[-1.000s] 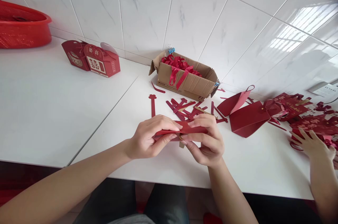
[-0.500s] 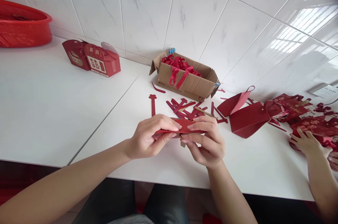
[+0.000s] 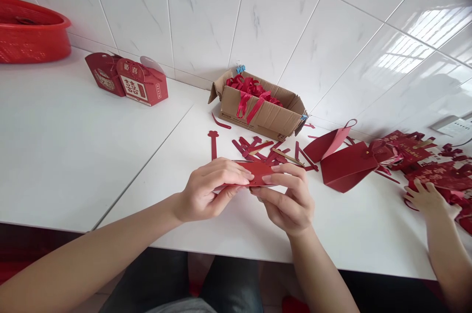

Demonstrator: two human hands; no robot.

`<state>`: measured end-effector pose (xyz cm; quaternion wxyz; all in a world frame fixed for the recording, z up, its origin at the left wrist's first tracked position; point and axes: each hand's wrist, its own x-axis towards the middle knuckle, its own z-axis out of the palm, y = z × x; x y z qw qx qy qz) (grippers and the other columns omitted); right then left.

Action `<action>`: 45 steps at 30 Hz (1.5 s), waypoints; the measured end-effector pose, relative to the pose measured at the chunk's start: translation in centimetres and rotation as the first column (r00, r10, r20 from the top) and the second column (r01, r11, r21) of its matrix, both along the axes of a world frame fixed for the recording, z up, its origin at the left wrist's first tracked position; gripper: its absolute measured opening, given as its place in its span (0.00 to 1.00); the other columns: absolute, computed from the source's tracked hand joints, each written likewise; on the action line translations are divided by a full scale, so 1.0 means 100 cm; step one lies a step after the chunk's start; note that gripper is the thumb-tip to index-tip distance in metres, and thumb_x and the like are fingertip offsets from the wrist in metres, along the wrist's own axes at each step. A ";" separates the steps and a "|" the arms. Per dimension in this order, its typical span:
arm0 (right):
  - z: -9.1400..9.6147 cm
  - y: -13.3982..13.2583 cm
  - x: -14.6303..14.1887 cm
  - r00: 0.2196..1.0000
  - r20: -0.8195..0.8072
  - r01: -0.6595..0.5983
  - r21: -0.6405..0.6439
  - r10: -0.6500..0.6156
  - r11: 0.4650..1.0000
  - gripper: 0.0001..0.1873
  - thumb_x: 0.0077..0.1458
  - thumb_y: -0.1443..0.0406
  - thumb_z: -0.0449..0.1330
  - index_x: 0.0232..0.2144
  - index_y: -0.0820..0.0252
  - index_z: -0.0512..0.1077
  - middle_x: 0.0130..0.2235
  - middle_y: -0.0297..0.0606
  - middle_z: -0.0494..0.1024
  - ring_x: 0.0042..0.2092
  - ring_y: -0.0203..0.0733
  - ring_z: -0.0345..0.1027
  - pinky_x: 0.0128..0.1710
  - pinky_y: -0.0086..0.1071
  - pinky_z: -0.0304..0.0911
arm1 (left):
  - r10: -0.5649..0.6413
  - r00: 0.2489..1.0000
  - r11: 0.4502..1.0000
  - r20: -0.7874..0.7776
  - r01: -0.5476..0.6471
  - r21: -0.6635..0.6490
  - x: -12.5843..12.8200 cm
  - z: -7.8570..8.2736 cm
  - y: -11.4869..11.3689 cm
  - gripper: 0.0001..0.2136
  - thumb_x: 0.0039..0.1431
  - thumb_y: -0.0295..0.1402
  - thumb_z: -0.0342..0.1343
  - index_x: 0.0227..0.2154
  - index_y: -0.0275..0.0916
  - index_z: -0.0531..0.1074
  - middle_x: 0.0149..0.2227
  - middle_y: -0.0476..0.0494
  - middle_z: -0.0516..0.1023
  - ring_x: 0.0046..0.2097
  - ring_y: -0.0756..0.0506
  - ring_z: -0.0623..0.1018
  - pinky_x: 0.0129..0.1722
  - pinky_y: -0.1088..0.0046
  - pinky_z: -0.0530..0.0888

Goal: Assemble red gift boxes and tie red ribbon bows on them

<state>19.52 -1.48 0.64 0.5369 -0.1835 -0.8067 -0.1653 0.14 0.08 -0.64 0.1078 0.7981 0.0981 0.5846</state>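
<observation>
Basket: a red plastic basket (image 3: 29, 33) sits at the far left of the white counter (image 3: 73, 156), against the tiled wall.
Finished boxes: two red gift boxes (image 3: 129, 82) with gold lettering stand side by side just right of the basket, near the wall.
Left hand: the left hand (image 3: 206, 190) hovers over the counter's near edge, thumb and fingers (image 3: 236, 178) pinching the left end of a flat red card piece (image 3: 258, 173).
Card piece: it is held just above the counter, between both hands, roughly level and in front of the scattered strips.
Right hand: the right hand (image 3: 291, 200) grips the card's right end, forefinger laid along its top edge, the other fingers curled beneath and pressed together.
Loose strips: dark red paper strips (image 3: 258, 148) lie scattered on the counter just behind the hands; one long strip (image 3: 213, 143) lies apart to their left.
Carton: an open cardboard carton (image 3: 258, 111) behind the strips holds a tangle of red ribbon (image 3: 250, 92); a blue clip (image 3: 239, 68) is on its rear flap.
Unfolded boxes: flat red box blanks (image 3: 346, 163) lie to the right of the carton, more piled toward the far right.
Co-worker: another person's hand (image 3: 427, 200) rests with fingers spread on the pile of red blanks (image 3: 438, 175) at the right edge.
</observation>
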 end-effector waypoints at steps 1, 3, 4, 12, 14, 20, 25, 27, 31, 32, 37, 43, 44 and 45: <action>0.000 0.000 0.000 1.000 0.004 0.005 0.002 -0.005 1.000 0.10 0.52 0.76 0.62 0.33 0.58 0.76 0.36 0.39 0.73 0.42 0.46 0.66 0.35 0.41 0.70 | 0.004 1.000 1.000 -0.003 -0.004 0.004 0.000 0.000 0.000 0.12 0.55 0.17 0.55 0.41 0.36 0.71 0.36 0.37 0.82 0.41 0.44 0.82 0.40 0.65 0.80; -0.001 0.000 0.000 1.000 0.011 0.007 0.007 -0.007 1.000 0.10 0.52 0.76 0.62 0.33 0.58 0.76 0.36 0.39 0.73 0.42 0.45 0.66 0.35 0.41 0.71 | 0.015 1.000 1.000 -0.012 -0.015 0.017 0.000 0.000 0.001 0.12 0.55 0.17 0.55 0.40 0.36 0.71 0.36 0.36 0.82 0.41 0.43 0.82 0.40 0.65 0.80; -0.001 0.000 0.000 1.000 0.014 0.009 0.009 -0.009 1.000 0.10 0.52 0.76 0.62 0.34 0.58 0.76 0.36 0.39 0.73 0.42 0.45 0.66 0.35 0.41 0.70 | 0.021 1.000 0.999 -0.016 -0.021 0.029 0.001 0.000 0.001 0.12 0.55 0.17 0.55 0.40 0.36 0.71 0.37 0.36 0.82 0.41 0.43 0.82 0.40 0.64 0.80; -0.002 0.002 -0.001 1.000 0.015 0.004 0.039 -0.004 0.999 0.08 0.52 0.75 0.62 0.32 0.58 0.74 0.35 0.37 0.74 0.39 0.42 0.70 0.31 0.39 0.68 | 0.055 0.997 0.987 -0.048 -0.047 0.151 -0.002 0.002 0.003 0.13 0.55 0.16 0.53 0.40 0.37 0.72 0.38 0.37 0.83 0.43 0.42 0.82 0.39 0.63 0.80; -0.003 0.002 -0.001 1.000 0.011 -0.005 0.052 0.004 0.999 0.08 0.52 0.76 0.62 0.30 0.59 0.74 0.35 0.36 0.74 0.38 0.42 0.71 0.30 0.38 0.68 | 0.064 0.997 0.982 -0.054 -0.053 0.179 -0.003 0.003 0.003 0.13 0.54 0.17 0.53 0.40 0.37 0.72 0.37 0.37 0.83 0.43 0.42 0.82 0.39 0.63 0.79; -0.003 0.001 0.000 1.000 0.005 -0.018 0.071 0.018 0.997 0.08 0.50 0.76 0.63 0.31 0.59 0.74 0.35 0.36 0.74 0.39 0.42 0.71 0.32 0.39 0.68 | 0.088 0.994 0.974 -0.063 -0.072 0.216 -0.003 0.003 0.002 0.12 0.55 0.19 0.53 0.40 0.38 0.72 0.38 0.38 0.83 0.43 0.42 0.82 0.40 0.62 0.78; -0.002 0.001 -0.002 0.991 -0.072 -0.123 -0.119 0.115 0.985 0.09 0.53 0.75 0.60 0.35 0.58 0.74 0.38 0.39 0.72 0.43 0.45 0.70 0.39 0.43 0.70 | 0.059 0.998 0.992 0.002 -0.058 -0.108 0.001 0.004 -0.005 0.12 0.55 0.19 0.56 0.42 0.37 0.71 0.37 0.39 0.81 0.40 0.45 0.81 0.40 0.68 0.79; -0.004 0.001 -0.002 0.970 -0.179 -0.205 -0.234 0.165 0.950 0.08 0.54 0.74 0.60 0.35 0.57 0.73 0.40 0.40 0.70 0.47 0.46 0.69 0.46 0.46 0.70 | 0.102 0.995 0.957 0.000 -0.098 -0.272 0.002 0.006 -0.008 0.10 0.57 0.22 0.56 0.41 0.37 0.71 0.37 0.42 0.80 0.38 0.47 0.81 0.39 0.73 0.78; -0.012 0.002 0.000 0.886 -0.434 -0.377 -0.469 0.163 0.799 0.04 0.55 0.68 0.61 0.33 0.54 0.73 0.49 0.39 0.68 0.55 0.48 0.65 0.56 0.50 0.63 | 0.197 0.980 0.881 0.011 -0.172 -0.441 0.004 0.008 -0.010 0.08 0.58 0.27 0.57 0.41 0.39 0.69 0.37 0.46 0.78 0.40 0.48 0.79 0.41 0.74 0.77; -0.014 0.002 -0.001 0.865 -0.479 -0.412 -0.503 0.152 0.760 0.02 0.56 0.67 0.61 0.32 0.53 0.72 0.51 0.39 0.68 0.55 0.48 0.65 0.56 0.51 0.63 | 0.213 0.977 0.868 0.022 -0.179 -0.464 0.004 0.008 -0.010 0.09 0.58 0.28 0.58 0.41 0.39 0.69 0.38 0.46 0.78 0.40 0.48 0.79 0.41 0.74 0.77; -0.017 0.000 -0.009 0.847 -0.515 -0.432 -0.527 0.129 0.732 0.01 0.56 0.65 0.61 0.32 0.53 0.72 0.48 0.38 0.68 0.49 0.44 0.69 0.52 0.46 0.67 | 0.148 0.988 0.780 0.040 -0.092 -0.619 0.007 0.007 -0.012 0.10 0.59 0.32 0.57 0.42 0.40 0.66 0.31 0.50 0.77 0.29 0.50 0.77 0.29 0.76 0.74; -0.015 0.001 -0.012 0.867 -0.487 -0.359 -0.471 0.102 0.806 0.02 0.56 0.67 0.60 0.33 0.54 0.71 0.45 0.38 0.68 0.44 0.40 0.68 0.45 0.41 0.68 | 0.038 0.996 0.734 0.085 0.030 -0.679 0.010 0.010 -0.008 0.11 0.60 0.35 0.57 0.44 0.39 0.69 0.25 0.51 0.75 0.25 0.50 0.74 0.26 0.75 0.72; -0.015 0.001 -0.012 0.869 -0.484 -0.353 -0.467 0.100 0.811 0.02 0.56 0.67 0.59 0.33 0.54 0.71 0.44 0.38 0.68 0.44 0.40 0.68 0.46 0.41 0.68 | 0.027 0.996 0.734 0.090 0.041 -0.678 0.010 0.009 -0.007 0.11 0.60 0.35 0.57 0.45 0.39 0.69 0.24 0.51 0.74 0.25 0.50 0.74 0.26 0.74 0.72; -0.015 0.002 -0.011 0.871 -0.481 -0.348 -0.466 0.097 0.813 0.02 0.56 0.67 0.59 0.33 0.54 0.71 0.44 0.38 0.68 0.44 0.40 0.68 0.46 0.42 0.68 | 0.020 0.996 0.733 0.090 0.047 -0.679 0.010 0.009 -0.006 0.12 0.60 0.35 0.57 0.46 0.39 0.69 0.24 0.51 0.74 0.25 0.50 0.74 0.26 0.74 0.73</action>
